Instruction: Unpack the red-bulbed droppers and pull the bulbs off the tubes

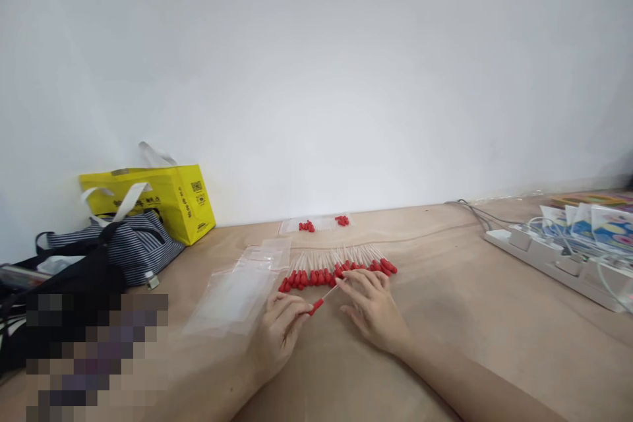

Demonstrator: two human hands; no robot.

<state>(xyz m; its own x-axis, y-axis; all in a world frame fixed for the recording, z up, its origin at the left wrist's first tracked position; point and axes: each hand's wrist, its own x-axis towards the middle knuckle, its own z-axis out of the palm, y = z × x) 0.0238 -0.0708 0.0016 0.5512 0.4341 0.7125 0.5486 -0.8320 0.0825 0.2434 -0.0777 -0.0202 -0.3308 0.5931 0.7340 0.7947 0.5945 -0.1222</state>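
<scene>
We have the left hand [284, 326] clamped on one red-ended stick [316, 306], thumb and index pinching its red end; the pale stem angles away to the right hand [372, 306]. Our right thumb stands apart from the index; fingertips are at the stem's far end, over the red ends of the row of sticks [300, 277]. We can't tell whether they pinch the stem. Held stick sits mid-tabletop [445, 330], just in front of the row, which runs left to right, stems pointing at the wall [321, 79]. Left limit for us: flat, overlapping clear bags [230, 297], edges just beside hand and row. Far limit: filled bag [306, 227], two red clusters in it, lying near the wall, tabletop between it and the stems. Striped bag [141, 247] and yellow bag [192, 204] bound the far left. Widest room is right: tabletop stretches from our forearm to the white power strip [554, 265], well apart.
</scene>
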